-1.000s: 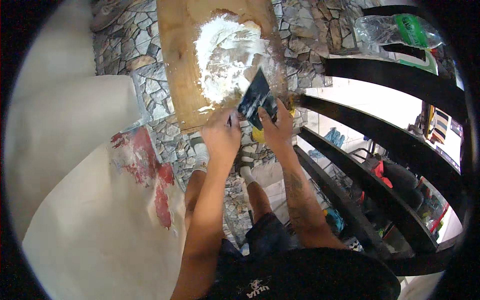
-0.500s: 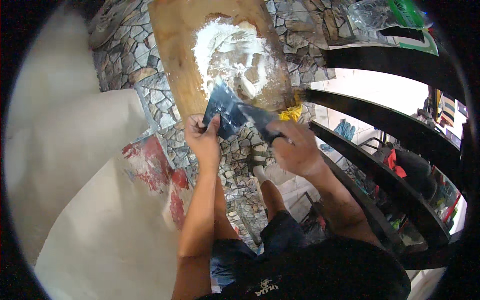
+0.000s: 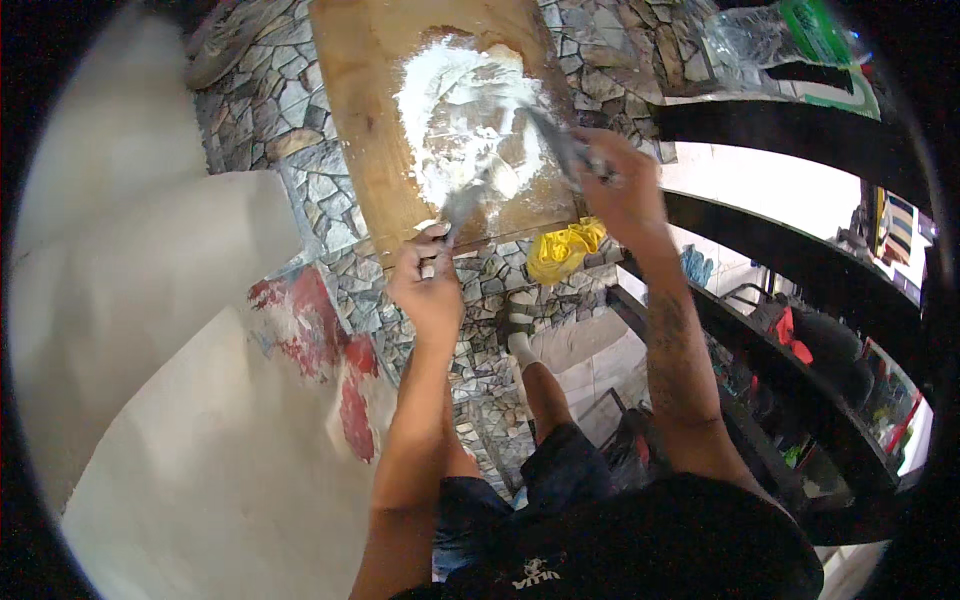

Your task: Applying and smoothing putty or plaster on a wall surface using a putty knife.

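Note:
A wooden board (image 3: 360, 130) bears a patch of white paste or powder (image 3: 445, 95). My left hand (image 3: 428, 275) grips a flat metal scraper (image 3: 462, 210) at the board's near edge, its blade tilted up over the white patch. My right hand (image 3: 615, 185) is closed on a second, darker scraper (image 3: 550, 140), which reaches into the patch's right side; motion blurs both blades. Just below the board's near right corner lies a crumpled yellow plastic bag (image 3: 560, 255).
A pale wall with red patches (image 3: 300, 320) curves along the left. Dark step-like bars (image 3: 770, 230) cross the right, a floor and clutter visible between them. A plastic bottle (image 3: 760, 40) lies at top right. My legs stand on mosaic stone-patterned flooring (image 3: 300, 120).
From half a second ago, my right hand has moved up and right, its scraper now on the white patch. My left hand's scraper has turned edge-on. The yellow bag is more fully exposed.

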